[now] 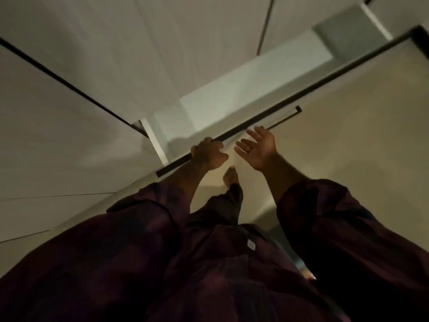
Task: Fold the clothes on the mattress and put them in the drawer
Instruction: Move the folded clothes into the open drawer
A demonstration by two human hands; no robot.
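Now left hand (209, 154) fingers grip the drawer (232, 98) edge; right hand (257, 147) fingers spread.

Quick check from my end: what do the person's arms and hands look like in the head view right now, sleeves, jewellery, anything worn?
Both arms wear loose dark maroon sleeves, apparently with a faint darker pattern, pushed back so the forearms are bare. The left hand and right hand are bare, no gloves. A thin ring seems to sit on one right-hand finger, though the dim light makes it hard to confirm. No watch or bracelet shows.
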